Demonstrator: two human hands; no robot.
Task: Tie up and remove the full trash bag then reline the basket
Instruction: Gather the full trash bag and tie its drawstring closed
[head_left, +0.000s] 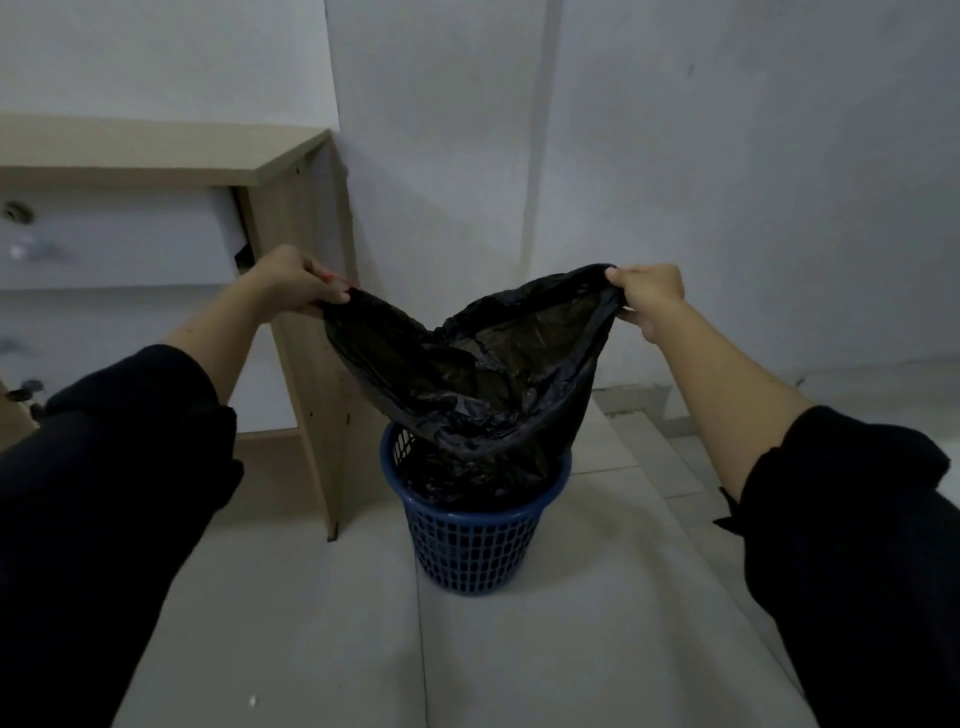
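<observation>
Both hands hold the black bag (467, 374) by its rim, mouth stretched wide, its lower part sagging into the blue basket (475, 540) below and between the fingers. Whether this is the full bag coming out or a fresh liner going in cannot be told; it looks slack and light. Either way, the rim is best kept taut and centred over the basket. The left hand (296, 283) is fisted, fingers curled tight on the rim's left edge. The right hand (649, 296) pinches the right edge between thumb and fingers. Both forearms reach forward, raised, well apart.
</observation>
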